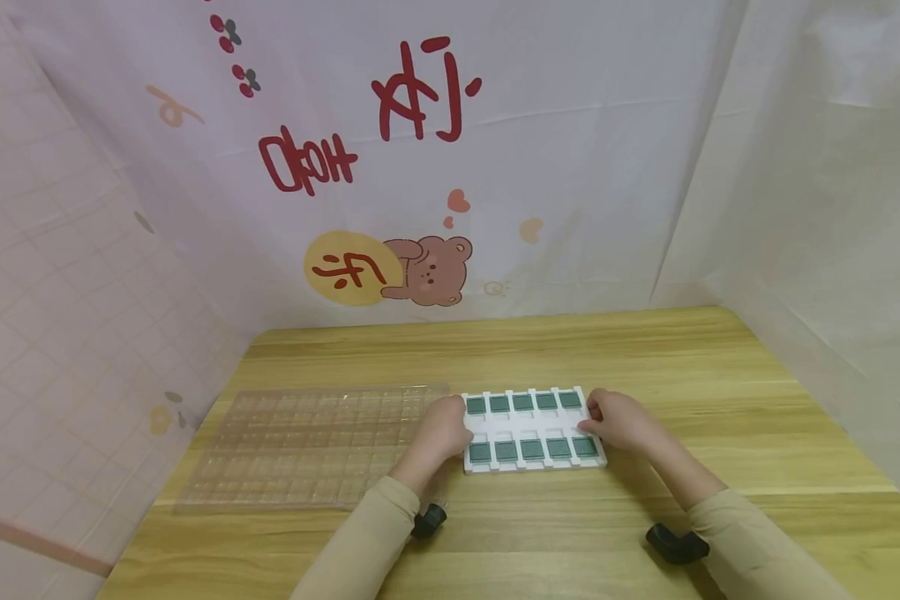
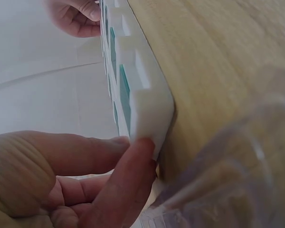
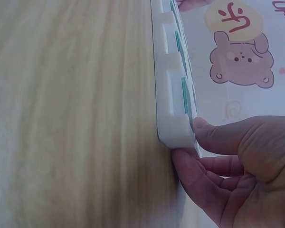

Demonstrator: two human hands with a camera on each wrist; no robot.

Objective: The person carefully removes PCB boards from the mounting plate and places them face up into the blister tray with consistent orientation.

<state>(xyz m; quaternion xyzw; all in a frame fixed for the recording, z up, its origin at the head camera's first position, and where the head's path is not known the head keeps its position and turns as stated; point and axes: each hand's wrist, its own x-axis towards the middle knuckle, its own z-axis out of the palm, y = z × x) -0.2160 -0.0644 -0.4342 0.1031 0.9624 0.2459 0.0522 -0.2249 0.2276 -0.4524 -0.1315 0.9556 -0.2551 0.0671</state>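
Note:
A white foam tray (image 1: pixel 528 427) with two rows of green square pieces lies on the wooden table. The left hand (image 1: pixel 444 429) pinches its left end; in the left wrist view the thumb and index finger of that hand (image 2: pixel 80 175) meet at the white corner (image 2: pixel 149 114). At the right end the right hand (image 1: pixel 621 419) grips the tray's edge. In the right wrist view the thumb of this hand (image 3: pixel 247 166) is on the upper side of the tray (image 3: pixel 173 123), with a finger at its lower corner.
A clear plastic tray (image 1: pixel 307 446) with many small compartments lies on the table (image 1: pixel 540 533) left of the white tray, partly behind the left forearm. A printed curtain (image 1: pixel 570 167) hangs behind the table, and pale sheets rise at both sides.

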